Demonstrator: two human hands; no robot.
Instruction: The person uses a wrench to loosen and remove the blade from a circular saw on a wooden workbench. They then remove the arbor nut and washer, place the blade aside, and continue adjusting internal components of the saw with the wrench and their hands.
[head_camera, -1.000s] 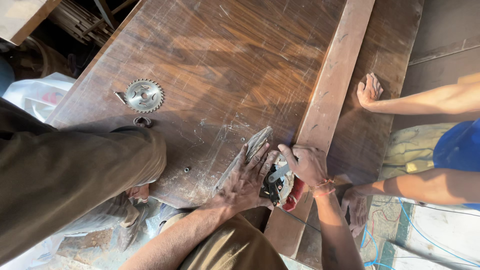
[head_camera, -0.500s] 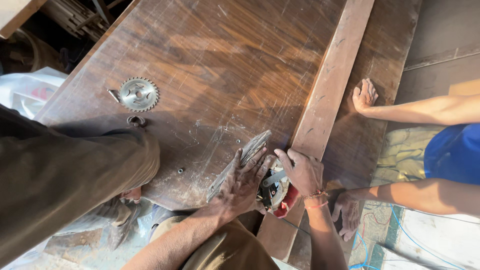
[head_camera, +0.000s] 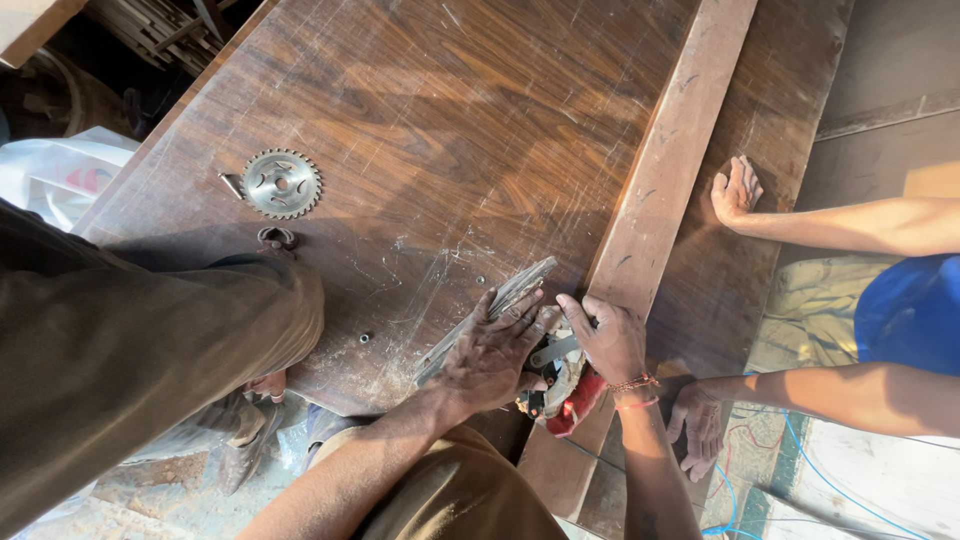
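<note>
bare forearms, dusty left hand, red thread bracelet on right wrist.

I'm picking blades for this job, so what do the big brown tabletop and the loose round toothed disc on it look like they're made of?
The big brown tabletop looks like wood or wood-grain laminate: dark swirling grain, a dull sheen, many pale scratches. The loose round toothed disc looks like bare grey metal, probably steel, with sharp rim teeth and cut-out slots.

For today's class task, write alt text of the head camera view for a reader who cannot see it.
Seen from above, a person's left hand and right hand grip a red power saw against a long wooden plank on a scratched wooden tabletop. A loose circular saw blade lies to the left; another person's hand presses down at right.
</note>
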